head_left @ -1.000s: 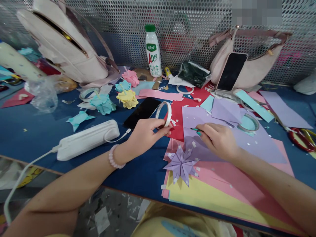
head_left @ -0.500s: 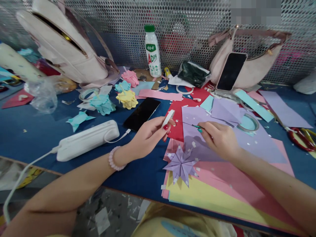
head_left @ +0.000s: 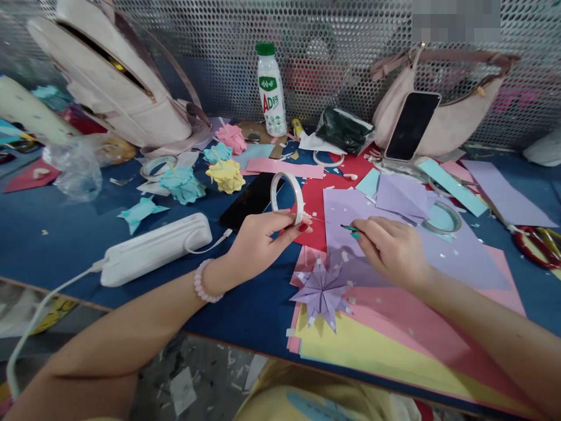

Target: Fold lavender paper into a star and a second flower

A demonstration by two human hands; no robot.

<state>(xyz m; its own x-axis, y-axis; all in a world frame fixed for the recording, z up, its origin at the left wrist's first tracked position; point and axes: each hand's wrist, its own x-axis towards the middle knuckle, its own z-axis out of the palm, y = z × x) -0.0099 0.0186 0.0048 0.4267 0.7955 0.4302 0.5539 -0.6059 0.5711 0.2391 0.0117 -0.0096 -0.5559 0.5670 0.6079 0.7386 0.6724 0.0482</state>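
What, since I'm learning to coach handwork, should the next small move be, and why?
I'd probably ease the right hand, with its thin dark tool, slightly towards the white tape roll: the left hand pinches that roll by its lower rim, and a gap separates the two hands above the paper sheets.
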